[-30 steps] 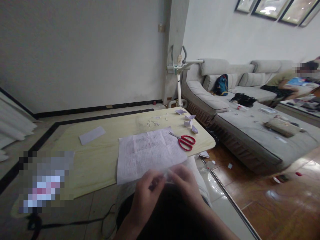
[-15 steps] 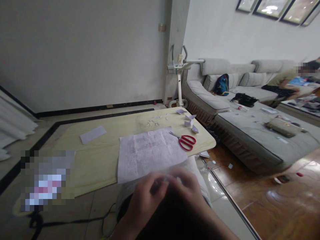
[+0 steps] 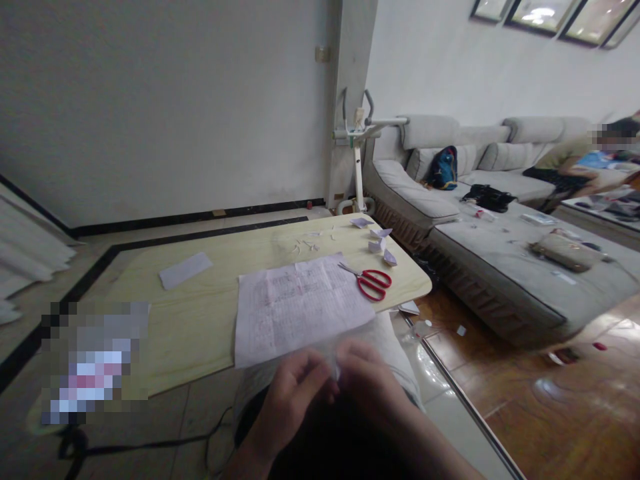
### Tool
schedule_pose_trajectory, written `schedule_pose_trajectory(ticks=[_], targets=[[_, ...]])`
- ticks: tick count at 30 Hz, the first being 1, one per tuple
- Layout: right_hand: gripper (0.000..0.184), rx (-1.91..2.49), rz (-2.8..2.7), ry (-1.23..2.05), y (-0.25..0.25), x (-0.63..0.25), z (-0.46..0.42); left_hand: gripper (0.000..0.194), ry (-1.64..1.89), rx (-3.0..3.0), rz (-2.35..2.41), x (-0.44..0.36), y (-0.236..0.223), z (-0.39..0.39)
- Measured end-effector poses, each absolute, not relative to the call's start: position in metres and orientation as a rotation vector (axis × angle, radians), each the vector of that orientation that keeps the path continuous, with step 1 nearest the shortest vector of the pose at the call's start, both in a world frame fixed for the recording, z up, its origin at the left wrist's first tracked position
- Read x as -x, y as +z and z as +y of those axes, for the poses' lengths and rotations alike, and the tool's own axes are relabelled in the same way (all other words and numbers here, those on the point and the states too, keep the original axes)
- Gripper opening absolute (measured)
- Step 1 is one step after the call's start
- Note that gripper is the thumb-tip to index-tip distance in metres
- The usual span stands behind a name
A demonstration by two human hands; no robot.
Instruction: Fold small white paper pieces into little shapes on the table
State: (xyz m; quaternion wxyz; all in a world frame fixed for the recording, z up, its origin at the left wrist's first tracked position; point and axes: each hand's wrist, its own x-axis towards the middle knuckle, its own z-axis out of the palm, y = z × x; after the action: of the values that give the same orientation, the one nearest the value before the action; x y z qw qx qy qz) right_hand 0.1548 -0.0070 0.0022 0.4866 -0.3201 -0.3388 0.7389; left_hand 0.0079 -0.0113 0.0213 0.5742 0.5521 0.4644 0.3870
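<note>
My left hand (image 3: 298, 385) and my right hand (image 3: 369, 377) meet over my lap, just off the table's near edge. Their fingers are closed around a small piece of white paper (image 3: 337, 372), mostly hidden and a little blurred. Beyond them a large creased sheet of paper (image 3: 300, 303) covered in writing lies on the pale wooden table (image 3: 200, 320). Red-handled scissors (image 3: 373, 283) rest at its right side, blades towards the left. Several small folded paper pieces (image 3: 377, 245) stand near the far right corner, and thin paper scraps (image 3: 307, 245) lie left of them.
A blank paper strip (image 3: 185, 270) lies on the table's left part, with a blurred-out object (image 3: 95, 367) at the left end. To the right stands a grey sofa (image 3: 500, 267) with bags on it. A person (image 3: 565, 163) sits at its far end.
My fingers have shifted around the small paper; my right hand's fingers now lie straighter beside it. The things on the table have stayed in place.
</note>
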Motion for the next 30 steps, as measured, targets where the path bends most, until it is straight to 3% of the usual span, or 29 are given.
schedule_pose_trajectory(ticks=[7,15,17,22,30], targets=[[0.023,1.053,-1.308,1.407,0.019,-0.172,-0.004,0.023,0.927,-1.667,1.128,-0.002,0.026,-0.013],[0.023,0.76,-0.845,1.847,0.0,-0.158,-0.006,0.032,0.814,-0.936,0.857,-0.013,0.008,-0.014],[0.021,0.863,-0.93,1.733,-0.001,-0.159,-0.004,0.031,0.843,-1.123,0.987,-0.014,0.009,-0.011],[0.016,1.145,-1.401,1.101,0.009,-0.165,-0.003,0.021,0.933,-2.049,1.362,-0.008,0.016,-0.011],[0.016,1.14,-1.7,1.083,0.014,-0.171,-0.008,0.023,0.928,-2.266,1.243,-0.001,0.024,-0.021]])
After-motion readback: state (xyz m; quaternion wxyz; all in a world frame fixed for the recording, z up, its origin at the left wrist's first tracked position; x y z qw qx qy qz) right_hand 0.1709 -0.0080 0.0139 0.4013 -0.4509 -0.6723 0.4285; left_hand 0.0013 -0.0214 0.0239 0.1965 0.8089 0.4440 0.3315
